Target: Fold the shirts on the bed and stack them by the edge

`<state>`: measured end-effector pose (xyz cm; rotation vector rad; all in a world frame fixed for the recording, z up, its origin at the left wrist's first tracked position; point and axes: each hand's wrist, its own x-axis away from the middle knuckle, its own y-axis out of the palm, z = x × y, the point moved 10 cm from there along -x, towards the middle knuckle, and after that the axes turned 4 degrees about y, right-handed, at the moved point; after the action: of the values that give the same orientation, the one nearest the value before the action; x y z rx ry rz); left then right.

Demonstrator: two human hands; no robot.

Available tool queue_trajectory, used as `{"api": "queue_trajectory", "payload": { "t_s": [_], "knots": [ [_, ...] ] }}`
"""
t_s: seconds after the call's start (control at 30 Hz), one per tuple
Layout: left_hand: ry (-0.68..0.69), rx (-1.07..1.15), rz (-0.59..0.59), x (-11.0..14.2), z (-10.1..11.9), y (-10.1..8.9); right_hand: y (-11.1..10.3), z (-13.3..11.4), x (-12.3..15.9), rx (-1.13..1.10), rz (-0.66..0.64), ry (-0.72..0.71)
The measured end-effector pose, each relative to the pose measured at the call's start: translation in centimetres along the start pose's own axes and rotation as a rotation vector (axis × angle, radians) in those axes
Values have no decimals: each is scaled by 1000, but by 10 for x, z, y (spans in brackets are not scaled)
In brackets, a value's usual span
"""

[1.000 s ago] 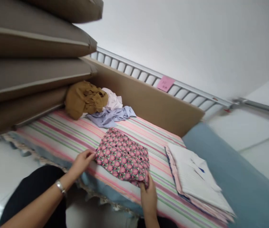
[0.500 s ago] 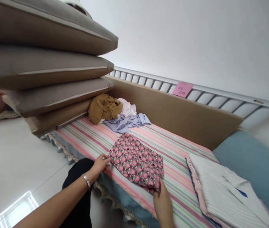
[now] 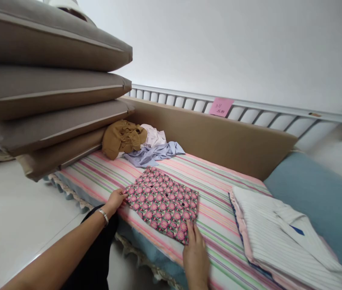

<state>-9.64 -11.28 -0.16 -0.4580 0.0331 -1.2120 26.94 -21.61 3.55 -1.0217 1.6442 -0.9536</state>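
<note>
A folded pink floral garment point(image 3: 162, 202) lies flat on the striped sheet point(image 3: 104, 173) of a low bed. My left hand point(image 3: 115, 200), with a bracelet at the wrist, pinches the garment's near left corner. At the garment's near right corner my right hand point(image 3: 194, 251) rests with its fingers on the edge of the cloth.
A pile of folded striped shirts point(image 3: 282, 237) lies to the right on the bed. Crumpled mustard, pink and lilac clothes point(image 3: 137, 143) sit at the back left. Stacked grey cushions point(image 3: 50, 92) overhang the left. A cardboard panel point(image 3: 219, 137) and railing back the bed.
The garment's near right corner, held up before, now lies flat. My right hand rests on the edge instead of gripping it. The camera view has shifted slightly.
</note>
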Motion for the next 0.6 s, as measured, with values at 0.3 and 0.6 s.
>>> {"api": "queue_trajectory", "payload": {
  "t_s": [0.3, 0.6],
  "knots": [
    [23, -94, -17, -7, 0, -2, 21, 23, -4, -176, -219, -100],
    [228, -182, 38, -32, 44, 3, -9, -45, -51, -246, -152, -228]
  ]
}}
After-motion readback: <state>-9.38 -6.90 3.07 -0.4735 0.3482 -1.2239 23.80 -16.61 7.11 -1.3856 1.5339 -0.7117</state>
